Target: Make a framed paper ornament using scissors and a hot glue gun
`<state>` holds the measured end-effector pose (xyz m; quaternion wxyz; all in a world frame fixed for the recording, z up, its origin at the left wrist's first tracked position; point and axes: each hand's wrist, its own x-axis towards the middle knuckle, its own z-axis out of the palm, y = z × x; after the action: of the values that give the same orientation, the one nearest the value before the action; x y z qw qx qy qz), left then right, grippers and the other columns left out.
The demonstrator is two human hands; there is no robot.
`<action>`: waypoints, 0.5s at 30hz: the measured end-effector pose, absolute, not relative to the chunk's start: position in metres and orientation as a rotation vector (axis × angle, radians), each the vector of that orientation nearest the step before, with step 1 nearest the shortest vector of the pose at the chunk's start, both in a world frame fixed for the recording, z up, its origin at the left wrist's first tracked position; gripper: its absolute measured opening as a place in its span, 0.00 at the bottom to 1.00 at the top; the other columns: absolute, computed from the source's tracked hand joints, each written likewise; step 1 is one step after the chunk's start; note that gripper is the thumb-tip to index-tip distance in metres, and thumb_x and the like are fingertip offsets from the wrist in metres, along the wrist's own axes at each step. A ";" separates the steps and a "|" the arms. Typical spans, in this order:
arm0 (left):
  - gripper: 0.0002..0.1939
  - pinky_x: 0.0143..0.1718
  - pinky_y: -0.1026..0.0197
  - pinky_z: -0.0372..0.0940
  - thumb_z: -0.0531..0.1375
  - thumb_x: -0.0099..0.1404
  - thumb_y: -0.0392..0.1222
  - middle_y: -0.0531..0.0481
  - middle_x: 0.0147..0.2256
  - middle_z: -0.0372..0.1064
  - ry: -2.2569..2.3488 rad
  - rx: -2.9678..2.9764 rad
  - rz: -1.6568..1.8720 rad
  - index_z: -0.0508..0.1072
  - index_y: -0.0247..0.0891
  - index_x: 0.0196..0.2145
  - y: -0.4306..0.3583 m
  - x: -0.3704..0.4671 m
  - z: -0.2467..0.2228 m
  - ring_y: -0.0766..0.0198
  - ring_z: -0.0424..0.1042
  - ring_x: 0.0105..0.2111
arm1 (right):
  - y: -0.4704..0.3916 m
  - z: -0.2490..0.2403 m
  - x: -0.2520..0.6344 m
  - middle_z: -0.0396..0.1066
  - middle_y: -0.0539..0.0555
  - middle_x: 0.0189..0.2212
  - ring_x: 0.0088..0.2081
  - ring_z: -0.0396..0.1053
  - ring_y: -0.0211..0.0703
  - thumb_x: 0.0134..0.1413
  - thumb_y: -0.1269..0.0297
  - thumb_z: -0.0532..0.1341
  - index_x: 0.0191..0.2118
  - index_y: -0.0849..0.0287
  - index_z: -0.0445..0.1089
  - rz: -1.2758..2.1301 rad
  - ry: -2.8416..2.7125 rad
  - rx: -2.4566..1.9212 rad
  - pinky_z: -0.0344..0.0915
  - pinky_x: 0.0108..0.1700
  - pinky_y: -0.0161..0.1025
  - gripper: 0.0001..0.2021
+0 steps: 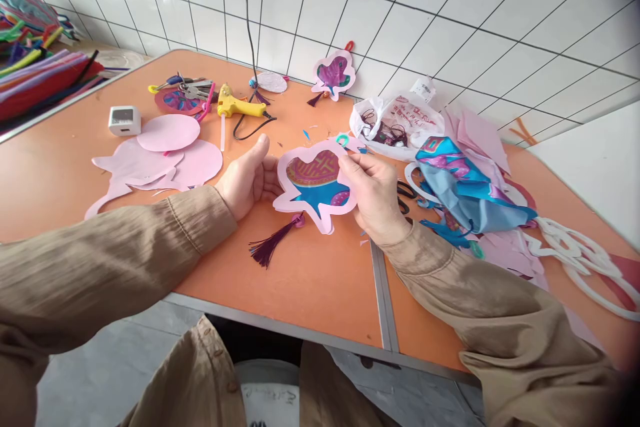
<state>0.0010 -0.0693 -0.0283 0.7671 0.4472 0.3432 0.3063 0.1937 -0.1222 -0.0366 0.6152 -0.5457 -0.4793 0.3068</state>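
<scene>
My right hand [375, 193] pinches the right edge of a pink-edged fabric ornament [315, 177], thumb in front. Its middle is shiny brocade in maroon, gold and blue, and a turquoise ring [343, 140] shows at its top. From its lower left hangs a dark purple tassel [270, 241] with a pink bead. My left hand [250, 177] is at the ornament's left edge, thumb raised and apart; the fingertips reach its border, and I cannot tell how firmly they touch. The ornament is held above the orange table [300, 287].
A yellow glue gun [240, 105] lies behind my left hand, near pink cut-outs [170, 133] and a white cube [125, 121]. A similar ornament [333, 75] leans on the tiled wall. At right are a plastic bag [420, 120], blue brocade [465, 187] and white cord [570, 247].
</scene>
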 end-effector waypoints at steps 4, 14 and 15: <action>0.31 0.30 0.58 0.68 0.50 0.64 0.63 0.38 0.29 0.76 0.722 0.933 0.689 0.77 0.31 0.29 -0.068 0.002 -0.030 0.55 0.75 0.26 | -0.120 -0.040 0.195 0.61 0.47 0.21 0.26 0.62 0.37 0.51 0.56 0.65 0.22 0.56 0.67 0.753 -1.073 -1.242 0.63 0.30 0.38 0.12; 0.20 0.18 0.63 0.62 0.50 0.65 0.42 0.44 0.20 0.70 0.831 0.850 0.712 0.73 0.31 0.22 -0.075 0.005 -0.014 0.63 0.68 0.17 | -0.116 -0.046 0.198 0.62 0.48 0.23 0.27 0.64 0.39 0.52 0.48 0.63 0.25 0.55 0.63 0.866 -1.114 -1.246 0.65 0.31 0.39 0.17; 0.17 0.18 0.63 0.63 0.53 0.64 0.40 0.45 0.19 0.69 0.846 0.862 0.732 0.73 0.31 0.21 -0.075 0.006 -0.013 0.63 0.68 0.17 | -0.116 -0.046 0.198 0.63 0.49 0.24 0.28 0.65 0.40 0.54 0.47 0.61 0.25 0.55 0.63 0.849 -1.158 -1.276 0.66 0.32 0.40 0.17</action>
<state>0.0055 -0.0750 -0.0134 0.7609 0.3962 0.3887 0.3362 0.1981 -0.1159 -0.0461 0.5732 -0.5444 -0.4939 0.3620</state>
